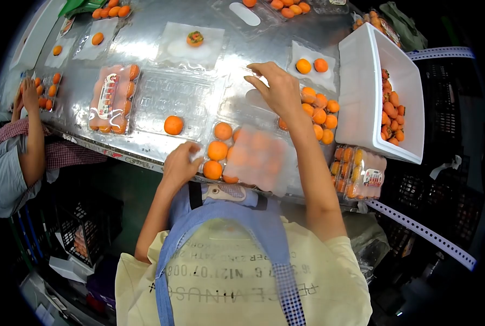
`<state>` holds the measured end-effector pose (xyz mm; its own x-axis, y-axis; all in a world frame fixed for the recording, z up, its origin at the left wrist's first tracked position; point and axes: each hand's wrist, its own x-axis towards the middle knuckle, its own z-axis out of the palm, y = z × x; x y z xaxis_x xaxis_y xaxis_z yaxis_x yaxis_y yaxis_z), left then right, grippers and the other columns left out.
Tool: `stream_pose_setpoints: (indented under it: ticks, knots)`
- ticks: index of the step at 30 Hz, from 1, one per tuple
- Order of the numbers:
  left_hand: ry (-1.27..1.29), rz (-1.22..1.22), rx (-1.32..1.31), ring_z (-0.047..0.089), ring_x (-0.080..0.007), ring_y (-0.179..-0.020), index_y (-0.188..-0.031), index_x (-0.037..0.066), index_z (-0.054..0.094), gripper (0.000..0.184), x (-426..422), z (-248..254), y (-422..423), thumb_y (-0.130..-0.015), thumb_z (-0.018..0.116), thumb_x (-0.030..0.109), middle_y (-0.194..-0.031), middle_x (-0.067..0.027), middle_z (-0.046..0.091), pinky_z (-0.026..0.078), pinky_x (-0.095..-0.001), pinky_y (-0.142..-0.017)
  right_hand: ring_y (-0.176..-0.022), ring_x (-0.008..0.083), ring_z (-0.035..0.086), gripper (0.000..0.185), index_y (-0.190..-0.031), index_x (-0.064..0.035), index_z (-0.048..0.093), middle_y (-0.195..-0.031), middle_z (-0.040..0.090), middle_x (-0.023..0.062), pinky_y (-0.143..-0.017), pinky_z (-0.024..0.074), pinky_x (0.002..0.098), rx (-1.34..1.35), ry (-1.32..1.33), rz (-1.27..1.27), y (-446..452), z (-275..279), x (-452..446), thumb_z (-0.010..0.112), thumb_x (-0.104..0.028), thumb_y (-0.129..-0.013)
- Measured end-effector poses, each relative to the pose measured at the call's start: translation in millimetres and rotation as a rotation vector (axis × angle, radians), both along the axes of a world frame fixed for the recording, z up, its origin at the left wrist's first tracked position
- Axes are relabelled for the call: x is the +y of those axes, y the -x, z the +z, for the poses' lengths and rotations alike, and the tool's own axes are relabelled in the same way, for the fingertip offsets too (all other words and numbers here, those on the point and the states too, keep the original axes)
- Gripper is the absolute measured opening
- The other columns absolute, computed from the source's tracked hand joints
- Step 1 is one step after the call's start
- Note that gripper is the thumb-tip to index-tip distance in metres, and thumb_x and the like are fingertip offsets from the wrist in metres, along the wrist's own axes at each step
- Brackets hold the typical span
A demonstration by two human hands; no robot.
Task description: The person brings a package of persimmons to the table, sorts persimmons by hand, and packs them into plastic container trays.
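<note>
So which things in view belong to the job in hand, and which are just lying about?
Likely in the job:
- left hand, right hand
- orange fruit by the left hand
- translucent pink sheet
- open clear tray
- white box holding fruit

Probably just lying about:
- black crate, lower left
- perforated strip, lower right
- white scrap

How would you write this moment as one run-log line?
left hand: beside orange fruits | right hand: open, above metal table | pale sheet: over some fruits | white box: holds more fruits
</note>
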<state>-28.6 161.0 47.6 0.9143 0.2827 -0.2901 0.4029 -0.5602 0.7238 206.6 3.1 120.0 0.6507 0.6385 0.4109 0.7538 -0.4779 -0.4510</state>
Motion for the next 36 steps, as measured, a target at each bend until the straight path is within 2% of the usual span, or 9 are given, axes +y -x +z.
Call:
stream_pose_setpoints:
  ticks: [3,6,13,18,21,26,31,34,36]
  knots:
    - [-0.006,0.107,-0.427,0.062,-0.0223,-0.073,-0.111,0.002,0.055,0.036,-13,-16,-51,-0.082,0.064,0.02,-0.09,-0.0123,0.064,0.049,-0.0331,-0.065,-0.085,0.0253,0.059,0.021,-0.095,-0.0076,0.064,-0.09,0.062,0.0079,-0.073,0.0479,0.0336,-0.118,-0.167,0.045,-12,-7,-2,0.069,-0.012,-0.075]
    - [0.052,0.213,-0.603,0.062,-0.0224,-0.075,-0.116,0.003,0.053,0.034,-25,-51,-102,-0.088,0.056,0.023,-0.088,-0.0127,0.064,0.05,-0.0323,-0.066,-0.092,0.0267,0.055,0.023,-0.092,-0.0083,0.063,-0.092,0.059,0.0066,-0.076,0.0465,0.0361,-0.326,-0.265,0.069,-15,-9,-6,0.069,-0.005,-0.07]
    - [0.256,0.186,-0.206,0.061,-0.0155,-0.061,-0.101,0.001,0.057,0.028,-24,-60,-145,-0.095,0.043,0.025,-0.073,-0.0087,0.064,0.048,-0.0284,-0.06,-0.092,0.024,0.054,0.019,-0.079,-0.0079,0.064,-0.086,0.061,0.0037,-0.078,0.0457,0.0375,-0.512,-0.239,0.078,45,-27,-66,0.068,-0.002,-0.062]
    - [0.174,0.175,-0.173,0.061,-0.0182,-0.06,-0.101,0.001,0.057,0.029,-23,-55,-146,-0.094,0.044,0.026,-0.074,-0.0092,0.065,0.048,-0.0306,-0.059,-0.1,0.0291,0.051,0.029,-0.096,-0.0046,0.063,-0.103,0.057,0.0119,-0.087,0.041,0.0403,0.162,0.086,-0.127,83,-63,-112,0.07,-0.013,-0.069]
    - [0.17,0.181,-0.221,0.062,-0.0205,-0.063,-0.1,0.001,0.058,0.03,-26,-42,-141,-0.094,0.044,0.027,-0.075,-0.0104,0.066,0.048,-0.0323,-0.062,-0.104,0.0304,0.049,0.036,-0.103,-0.0052,0.061,-0.11,0.054,0.0139,-0.09,0.0374,0.0406,0.157,0.214,-0.156,99,-68,-123,0.07,-0.018,-0.071]
    - [0.09,0.225,-0.198,0.064,-0.0246,-0.07,-0.098,0.002,0.06,0.031,-23,-48,-143,-0.093,0.043,0.028,-0.077,-0.0135,0.067,0.049,-0.0347,-0.067,-0.1,0.0292,0.05,0.025,-0.091,-0.0058,0.063,-0.099,0.058,0.0105,-0.087,0.0368,0.0394,0.16,0.17,-0.124,98,-81,-128,0.069,-0.019,-0.071]
    - [0.122,0.206,-0.291,0.064,-0.023,-0.074,-0.115,0.002,0.051,0.03,-24,-53,-148,-0.094,0.042,0.023,-0.088,-0.0146,0.066,0.05,-0.0333,-0.067,-0.09,0.026,0.054,0.015,-0.081,-0.0066,0.062,-0.085,0.059,0.0069,-0.08,0.0375,0.0394,0.188,0.165,-0.149,98,-70,-120,0.068,-0.016,-0.072]
    - [0.413,0.189,-0.235,0.063,-0.0215,-0.072,-0.121,0.004,0.046,0.031,-23,-57,-150,-0.095,0.041,0.021,-0.093,-0.0129,0.064,0.05,-0.0317,-0.067,-0.085,0.0245,0.054,0.013,-0.081,-0.0072,0.061,-0.083,0.059,0.006,-0.078,0.0375,0.0389,0.091,0.079,-0.158,87,-60,-112,0.067,-0.015,-0.073]
    - [0.501,0.173,-0.153,0.06,-0.02,-0.082,-0.121,0.005,0.047,0.039,-23,-50,-148,-0.097,0.035,0.033,-0.095,-0.0125,0.062,0.048,-0.0311,-0.07,-0.082,0.0239,0.054,0.012,-0.08,-0.0074,0.061,-0.083,0.059,0.0056,-0.078,0.0375,0.0384,-0.055,-0.028,-0.188,67,-54,-101,0.067,-0.014,-0.073]
